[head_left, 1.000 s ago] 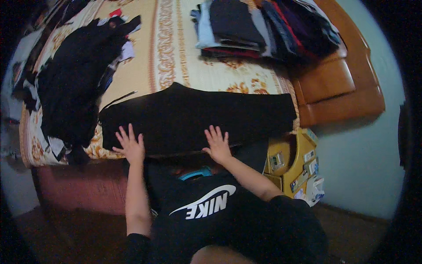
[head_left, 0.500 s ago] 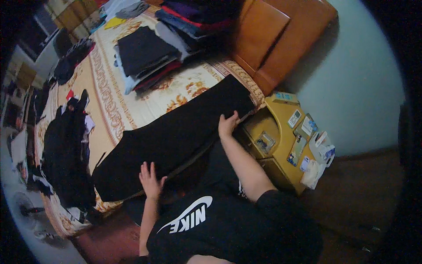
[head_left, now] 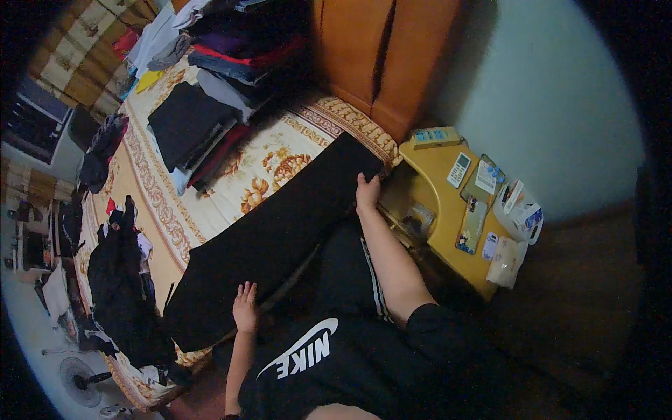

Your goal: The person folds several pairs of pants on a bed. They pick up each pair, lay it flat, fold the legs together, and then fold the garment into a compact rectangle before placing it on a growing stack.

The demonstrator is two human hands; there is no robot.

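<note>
A pair of black trousers (head_left: 259, 241), folded lengthwise, lies stretched along the near edge of the bed. My left hand (head_left: 245, 308) rests flat at the near edge of its wider end, with fingers extended and apart. At the narrow leg end, my right hand (head_left: 367, 192) is closed on the near edge of the cloth, some of its fingers hidden. A dark drawstring or strap shows at the wider end of the trousers.
A folded stack of clothes (head_left: 190, 126) lies on the patterned bedspread (head_left: 269, 171), with a taller pile (head_left: 245, 56) behind. Loose black clothes (head_left: 119, 280) heap at left. A yellow bedside cabinet (head_left: 437, 234) holds phone cases and packets. A fan (head_left: 80, 381) stands lower left.
The view has shifted, so the bed's piles appear further left. My right hand's fingers have drawn closer together at the leg end. My left hand stays on the near edge.
</note>
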